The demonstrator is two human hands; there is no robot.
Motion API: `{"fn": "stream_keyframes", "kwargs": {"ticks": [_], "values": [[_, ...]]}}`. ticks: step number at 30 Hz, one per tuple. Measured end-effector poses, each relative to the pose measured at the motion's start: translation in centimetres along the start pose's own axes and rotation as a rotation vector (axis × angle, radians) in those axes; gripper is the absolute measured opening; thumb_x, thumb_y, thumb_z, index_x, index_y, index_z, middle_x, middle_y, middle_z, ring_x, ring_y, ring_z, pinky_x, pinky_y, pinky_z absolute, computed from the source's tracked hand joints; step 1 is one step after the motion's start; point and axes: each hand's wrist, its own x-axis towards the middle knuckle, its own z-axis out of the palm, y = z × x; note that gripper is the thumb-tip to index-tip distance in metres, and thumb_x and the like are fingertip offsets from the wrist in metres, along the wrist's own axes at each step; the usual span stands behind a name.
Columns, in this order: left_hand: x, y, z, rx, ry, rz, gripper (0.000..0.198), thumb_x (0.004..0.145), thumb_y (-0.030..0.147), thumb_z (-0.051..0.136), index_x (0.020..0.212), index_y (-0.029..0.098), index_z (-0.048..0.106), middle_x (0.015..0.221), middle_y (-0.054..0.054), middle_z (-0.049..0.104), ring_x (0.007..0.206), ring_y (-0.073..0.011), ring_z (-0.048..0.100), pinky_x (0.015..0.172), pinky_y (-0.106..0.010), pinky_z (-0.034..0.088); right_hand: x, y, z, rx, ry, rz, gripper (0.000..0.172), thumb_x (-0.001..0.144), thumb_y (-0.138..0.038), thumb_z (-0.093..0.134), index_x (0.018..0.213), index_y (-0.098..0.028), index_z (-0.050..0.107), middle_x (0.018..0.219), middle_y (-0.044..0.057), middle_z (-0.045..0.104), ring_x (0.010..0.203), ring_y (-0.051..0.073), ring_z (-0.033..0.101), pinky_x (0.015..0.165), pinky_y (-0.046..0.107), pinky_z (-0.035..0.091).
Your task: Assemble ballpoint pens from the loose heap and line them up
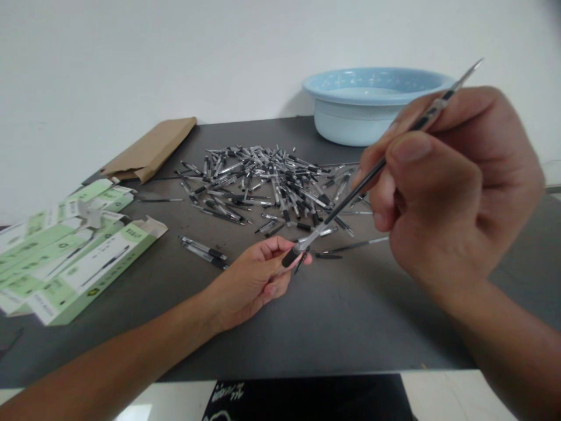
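Observation:
Low in the middle, my left hand (254,278) is closed round a clear pen barrel (313,234) with a black grip. A small dark piece shows by its fingertips; I cannot tell what it is. Raised close to the camera, my right hand (456,187) pinches a thin pen refill (363,182) filled with dark ink. The refill slants, its pointed tip up to the right, and its lower end meets the barrel's open end. How deep it sits inside is not clear. Behind both hands lies a heap of clear pens (267,169) with black grips.
Light blue basin (350,120) stands at the back right by the wall. A brown paper packet (151,146) and several green-and-white pen boxes (96,269) lie left. Two pens (204,251) rest apart from the heap, and loose refills are scattered on the dark table (333,333).

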Motion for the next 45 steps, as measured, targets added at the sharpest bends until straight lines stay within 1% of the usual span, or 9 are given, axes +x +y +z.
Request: {"fn": "stream_keyframes", "kwargs": {"ticks": [3,8,16,19,24,30,36,40,45], "values": [[0.1,0.0,-0.1,0.002,0.003,0.008,0.023,0.095,0.031,0.087,0.094,0.011,0.075,0.056,0.010,0.049,0.041,0.0007,0.030,0.042,-0.013,0.022,0.0,0.0,0.0,-0.003,-0.002,0.013,0.018,0.097,-0.019,0.068,0.084,-0.031,0.067,0.085,0.002,0.064,0.052,0.016,0.046,0.044,0.037,0.043],[0.0,-0.1,-0.2,0.004,0.001,0.021,0.024,0.094,0.032,0.087,0.095,0.012,0.074,0.069,0.005,0.062,0.042,0.0019,0.033,0.041,-0.014,0.022,0.0,0.0,-0.1,0.026,-0.018,0.035,0.015,0.097,-0.020,0.069,0.086,-0.030,0.067,0.085,0.000,0.066,0.053,0.015,0.045,0.046,0.035,0.040],[-0.1,-0.1,-0.2,0.010,-0.007,0.031,0.020,0.097,0.030,0.083,0.095,0.011,0.075,0.058,0.009,0.051,0.042,0.0002,0.029,0.042,-0.014,0.021,-0.1,-0.1,-0.2,0.025,-0.028,0.044,0.015,0.099,-0.018,0.069,0.088,-0.026,0.067,0.085,-0.001,0.067,0.056,0.011,0.047,0.048,0.030,0.042],[-0.1,-0.1,-0.2,0.006,-0.003,0.035,0.018,0.099,0.027,0.081,0.095,0.011,0.075,0.058,0.009,0.051,0.042,0.0000,0.029,0.042,-0.014,0.020,-0.1,0.2,-0.2,0.015,-0.051,0.018,0.015,0.098,-0.019,0.071,0.087,-0.027,0.065,0.083,-0.001,0.068,0.052,0.011,0.044,0.044,0.031,0.036],[-0.1,0.0,-0.2,-0.016,0.010,0.055,0.013,0.099,0.021,0.079,0.092,0.012,0.072,0.057,0.010,0.049,0.042,-0.0007,0.028,0.044,-0.014,0.023,-0.9,0.4,-0.6,-0.090,-0.299,0.122,0.007,0.097,-0.022,0.073,0.093,-0.027,0.070,0.085,-0.002,0.072,0.051,0.011,0.050,0.046,0.032,0.038],[0.0,0.5,0.0,-0.061,0.043,0.130,0.022,0.090,0.021,0.086,0.086,0.016,0.065,0.052,0.013,0.038,0.043,-0.0023,0.024,0.043,-0.013,0.024,-1.1,1.2,-0.7,-0.169,-0.577,-0.021,0.006,0.092,-0.015,0.074,0.090,-0.019,0.077,0.091,0.001,0.082,0.053,0.007,0.055,0.048,0.025,0.041],[0.1,1.1,0.3,-0.084,0.035,0.160,0.030,0.088,0.030,0.090,0.084,0.015,0.065,0.053,0.013,0.041,0.042,-0.0014,0.021,0.041,-0.013,0.022,0.0,1.7,-1.4,-0.167,-0.634,-0.035,0.027,0.097,-0.028,0.076,0.121,-0.022,0.084,0.096,0.005,0.085,0.064,0.013,0.065,0.056,0.028,0.048],[-0.3,1.4,0.4,-0.110,0.009,0.168,0.031,0.086,0.033,0.092,0.090,0.014,0.068,0.053,0.012,0.042,0.041,-0.0011,0.021,0.041,-0.013,0.022,1.1,2.8,-2.3,-0.217,-0.655,0.092,0.021,0.094,-0.040,0.081,0.108,-0.026,0.089,0.087,0.005,0.083,0.060,0.014,0.061,0.053,0.029,0.043],[-0.3,1.6,0.1,-0.152,-0.028,0.173,0.033,0.086,0.031,0.092,0.084,0.016,0.064,0.049,0.014,0.038,0.040,-0.0016,0.018,0.041,-0.012,0.025,1.1,4.9,-2.8,-0.145,-0.915,0.382,0.037,0.081,-0.044,0.094,0.111,-0.023,0.088,0.080,0.001,0.077,0.055,0.010,0.055,0.049,0.024,0.039]]}}
